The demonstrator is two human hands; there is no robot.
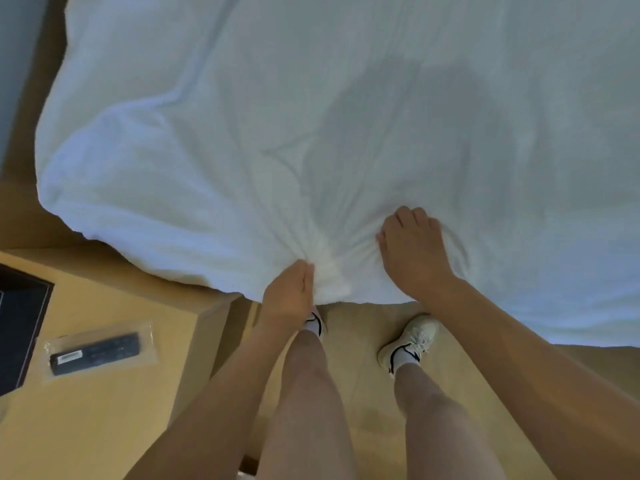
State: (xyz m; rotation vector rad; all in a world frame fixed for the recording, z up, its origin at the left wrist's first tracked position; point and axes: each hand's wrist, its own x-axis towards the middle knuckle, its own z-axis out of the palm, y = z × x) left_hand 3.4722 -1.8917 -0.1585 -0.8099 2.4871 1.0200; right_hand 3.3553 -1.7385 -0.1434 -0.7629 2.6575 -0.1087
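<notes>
Left hand (289, 292) is clamped on the near hem of the white duvet (242, 133), with a thick wad of cloth bunched against the palm right at the edge of the bed. Right hand (412, 252) sits a little further in on top of the cover. Its fingers are curled down into the fabric and creases fan out from under them, so it looks to me like a grasp rather than a flat press.

The duvet lies spread over the mattress. Its near left corner droops off the side, a long ridge runs up from that corner, and the cloth between the two hands is puckered tight. The person stands close against the bed, white sneakers (412, 341) on the wooden floor (363, 393). To their left, a remote control (95, 353) in a clear plastic sleeve lies on a wooden bedside table (121, 410).

By my reading, this is the gathering-and-tugging stage of making the bed: both hands have taken hold along the near edge to shift or straighten the cover. The next move calls for an even pull from both hands, drawing the hem toward the body and down over the side. The bunch then needs to be let out so the wrinkles between the hands flatten. If only one side is yanked, the cover will likely skew and that ridge will deepen.
</notes>
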